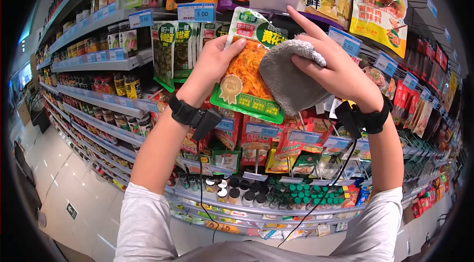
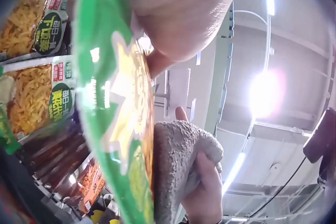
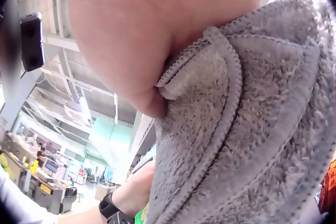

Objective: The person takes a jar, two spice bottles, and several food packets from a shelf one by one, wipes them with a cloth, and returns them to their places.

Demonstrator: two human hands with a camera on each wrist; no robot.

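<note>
Over on the left of the head view, jars and bottles are being displayed on the shelves [image 1: 106, 57], with blue price tags clipped along the edges. Just left of centre, the green snack packet [image 1: 247, 72] is being gripped by the left hand [image 1: 212, 64], thumb wrapped over the front and fingers tucked behind, so it's being held up in front of the hanging rows. Right beside it, touching its right edge, a grey cloth [image 1: 289, 77] is being pressed against the packet by the right hand [image 1: 340, 72], fingers curled around the bunched fabric and index finger being pointed upward. Black wrist straps with cables are being worn on both arms. At the upper right, big sauce pouches [image 1: 377, 7] are being hung on pegs.
</note>
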